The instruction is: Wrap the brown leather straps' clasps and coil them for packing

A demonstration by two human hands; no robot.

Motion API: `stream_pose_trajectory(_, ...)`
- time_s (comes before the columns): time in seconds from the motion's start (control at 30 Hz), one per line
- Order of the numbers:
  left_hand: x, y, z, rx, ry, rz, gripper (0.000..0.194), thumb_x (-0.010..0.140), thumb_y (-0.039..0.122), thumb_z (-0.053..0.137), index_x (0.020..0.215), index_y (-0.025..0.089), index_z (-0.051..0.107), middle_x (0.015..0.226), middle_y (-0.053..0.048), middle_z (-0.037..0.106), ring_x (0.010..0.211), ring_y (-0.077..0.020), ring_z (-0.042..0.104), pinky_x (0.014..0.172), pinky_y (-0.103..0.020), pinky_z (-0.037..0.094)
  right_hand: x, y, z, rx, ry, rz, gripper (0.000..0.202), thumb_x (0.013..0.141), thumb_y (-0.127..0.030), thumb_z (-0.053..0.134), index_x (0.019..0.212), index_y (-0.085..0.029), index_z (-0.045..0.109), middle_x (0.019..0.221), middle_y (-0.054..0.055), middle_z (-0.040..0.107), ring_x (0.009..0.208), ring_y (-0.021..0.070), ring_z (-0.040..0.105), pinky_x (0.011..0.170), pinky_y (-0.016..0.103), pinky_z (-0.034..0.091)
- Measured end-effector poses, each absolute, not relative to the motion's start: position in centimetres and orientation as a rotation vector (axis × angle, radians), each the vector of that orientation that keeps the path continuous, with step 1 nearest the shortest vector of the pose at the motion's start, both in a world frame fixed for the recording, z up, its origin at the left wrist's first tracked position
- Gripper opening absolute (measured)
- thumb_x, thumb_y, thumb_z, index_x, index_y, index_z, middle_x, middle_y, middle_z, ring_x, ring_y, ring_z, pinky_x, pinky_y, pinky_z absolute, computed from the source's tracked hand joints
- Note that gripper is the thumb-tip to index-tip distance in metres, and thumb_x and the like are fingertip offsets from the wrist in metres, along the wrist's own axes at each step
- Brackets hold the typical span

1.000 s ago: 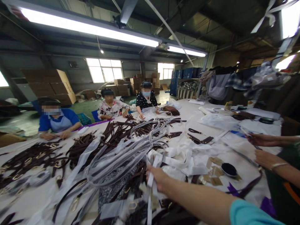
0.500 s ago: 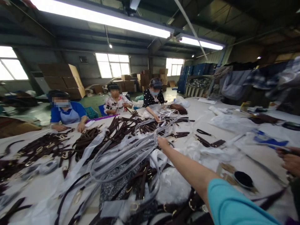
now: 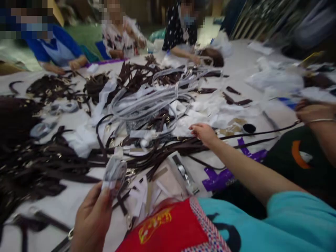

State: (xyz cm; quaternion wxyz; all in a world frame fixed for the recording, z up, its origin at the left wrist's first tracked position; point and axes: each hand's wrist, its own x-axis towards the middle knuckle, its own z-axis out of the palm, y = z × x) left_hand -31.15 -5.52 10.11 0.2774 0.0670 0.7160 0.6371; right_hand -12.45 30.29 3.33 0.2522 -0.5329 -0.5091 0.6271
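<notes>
My left hand [image 3: 91,210] is closed round the lower end of a small coiled strap in clear plastic [image 3: 114,173], held up over the table. My right hand [image 3: 206,133] is above the table, its fingers curled together; whatever may be between them is too blurred to make out. Beyond it lies a large looped bundle of plastic-wrapped straps [image 3: 141,106], apart from the fingers. Dark brown straps [image 3: 181,145] with metal buckles run across the table just below my right hand.
Heaps of brown straps [image 3: 39,175] cover the left side. Purple plastic [image 3: 223,178] lies at the near right edge, and a round black object [image 3: 249,128] is farther back. A co-worker's hands [image 3: 315,112] work at the right. Three people sit across the table.
My view has tilted down. My right hand has let go of the looped bundle and drawn back towards me. My left hand has come into view with the coiled strap.
</notes>
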Motion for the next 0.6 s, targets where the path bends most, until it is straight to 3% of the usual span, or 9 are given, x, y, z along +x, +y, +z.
stream_pose_trajectory(0.07,-30.9,-7.0,9.2,0.087,1.866,1.726,0.029,0.078,0.040,0.076,0.099,0.022,0.070,0.092,-0.001,0.073,0.089,-0.0170,0.067,0.086,-0.026,0.056,-11.4,27.9,2.8,-1.385,-1.418,1.681,0.013,0.076,-0.024,0.067,0.082,-0.013,0.065,0.081,0.003,0.068,0.061,0.0075,0.057,0.052,0.017,0.042)
stream_pose_trajectory(0.17,-31.2,-8.2,7.7,0.100,1.798,1.803,0.028,0.079,0.037,0.076,0.099,0.020,0.069,0.094,-0.003,0.073,0.090,-0.0181,0.067,0.094,-0.035,0.056,-10.3,22.7,3.2,-1.240,-1.549,1.633,0.017,0.076,-0.029,0.069,0.083,-0.013,0.068,0.076,0.003,0.067,0.060,0.0092,0.057,0.054,0.020,0.044)
stream_pose_trajectory(0.27,-31.4,-9.5,6.7,0.154,1.761,1.874,0.026,0.080,0.034,0.076,0.099,0.019,0.069,0.096,-0.004,0.073,0.091,-0.0207,0.068,0.093,-0.043,0.057,-9.9,16.7,3.9,-1.138,-1.842,1.654,0.018,0.083,-0.030,0.063,0.088,-0.014,0.070,0.072,0.002,0.067,0.061,0.0110,0.059,0.059,0.022,0.047)
stream_pose_trajectory(0.37,-31.1,-11.2,5.7,0.209,1.758,1.863,0.026,0.081,0.033,0.075,0.102,0.019,0.070,0.098,-0.004,0.073,0.089,-0.0192,0.069,0.090,-0.040,0.058,-9.6,11.0,2.7,-0.993,-2.298,1.628,0.018,0.086,-0.025,0.058,0.097,-0.017,0.070,0.082,0.004,0.071,0.072,0.0152,0.064,0.069,0.027,0.050)
stream_pose_trajectory(0.47,-30.8,-13.1,4.5,0.218,1.687,1.853,0.025,0.082,0.034,0.074,0.102,0.019,0.070,0.096,-0.004,0.073,0.088,-0.0185,0.069,0.088,-0.039,0.058,-8.6,6.3,-0.5,-0.854,-2.814,1.421,0.020,0.087,-0.019,0.059,0.103,-0.017,0.069,0.098,0.009,0.070,0.091,0.0215,0.065,0.085,0.032,0.048)
stream_pose_trajectory(0.6,-30.4,-15.4,2.7,0.184,1.618,1.893,0.027,0.080,0.036,0.075,0.101,0.019,0.069,0.096,-0.005,0.073,0.089,-0.0203,0.069,0.088,-0.042,0.058,-7.5,2.2,-5.3,-1.116,-3.172,1.000,0.028,0.087,-0.024,0.062,0.112,-0.012,0.060,0.105,0.018,0.063,0.093,0.0281,0.063,0.081,0.035,0.048)
